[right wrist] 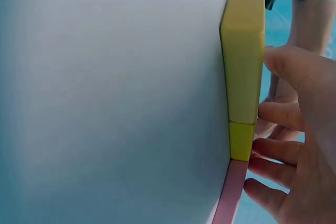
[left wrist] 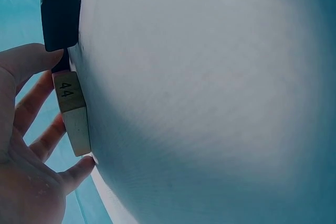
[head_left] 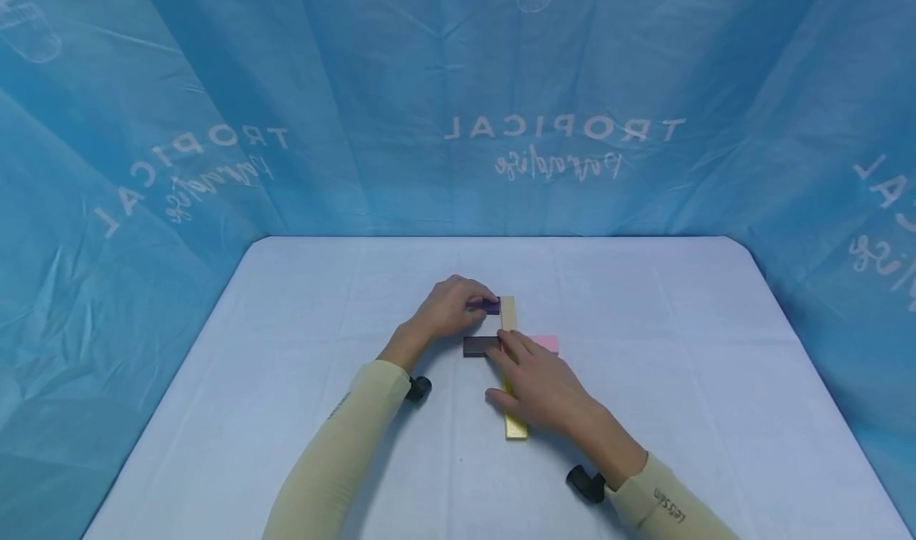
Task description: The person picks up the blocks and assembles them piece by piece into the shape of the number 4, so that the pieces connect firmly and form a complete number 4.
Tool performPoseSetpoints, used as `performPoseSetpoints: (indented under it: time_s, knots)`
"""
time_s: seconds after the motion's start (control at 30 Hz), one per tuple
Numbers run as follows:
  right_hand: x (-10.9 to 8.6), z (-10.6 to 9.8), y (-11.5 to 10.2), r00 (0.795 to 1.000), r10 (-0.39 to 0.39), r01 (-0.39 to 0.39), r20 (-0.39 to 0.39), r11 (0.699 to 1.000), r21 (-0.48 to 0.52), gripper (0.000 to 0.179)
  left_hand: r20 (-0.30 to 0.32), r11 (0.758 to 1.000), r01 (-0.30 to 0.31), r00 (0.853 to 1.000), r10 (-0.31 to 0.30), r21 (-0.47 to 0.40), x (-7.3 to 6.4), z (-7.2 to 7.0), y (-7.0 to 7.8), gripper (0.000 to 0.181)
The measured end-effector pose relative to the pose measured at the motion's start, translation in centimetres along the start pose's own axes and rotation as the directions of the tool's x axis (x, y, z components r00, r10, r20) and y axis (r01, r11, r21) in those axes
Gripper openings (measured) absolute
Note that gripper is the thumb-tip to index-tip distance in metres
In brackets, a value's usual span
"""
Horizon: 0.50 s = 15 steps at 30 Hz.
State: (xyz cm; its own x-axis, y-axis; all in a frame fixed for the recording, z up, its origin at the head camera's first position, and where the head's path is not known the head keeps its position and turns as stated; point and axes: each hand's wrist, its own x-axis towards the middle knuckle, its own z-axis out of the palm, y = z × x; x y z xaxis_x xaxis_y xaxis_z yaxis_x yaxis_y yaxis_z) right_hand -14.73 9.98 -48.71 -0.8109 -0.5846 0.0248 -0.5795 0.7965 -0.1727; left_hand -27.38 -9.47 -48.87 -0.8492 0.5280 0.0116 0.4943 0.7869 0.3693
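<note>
Flat coloured blocks lie in a branching line on the white table. My left hand pinches a purple block at the far end, thumb on the near side and fingers on the far side. This block's end meets a cream block. In the left wrist view a pale wooden block marked 44 shows beside the thumb. My right hand lies over the yellow block, its fingers extended and fingertips along the top. It partly covers the middle of the line.
A black block sticks out to the left between the hands, and a pink block to the right. Blue curtains with white lettering hang around the table's back and sides. Each wrist carries a black camera.
</note>
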Motion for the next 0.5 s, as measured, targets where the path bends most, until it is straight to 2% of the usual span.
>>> performPoseSetpoints:
  time_s: [0.23,0.5]
  knots:
    - [-0.2,-0.9,0.8,0.999,-0.004,0.001,0.035,0.995,0.098,0.067,-0.004,1.000,-0.007,1.000,0.007,-0.020,-0.1,0.1,-0.2,0.028]
    - [-1.1,-0.9,2.4,0.999,0.032,-0.030,-0.015,0.992,0.125,0.064,-0.007,0.999,-0.016,1.000,0.015,-0.037,-0.1,0.0,-0.2,0.029]
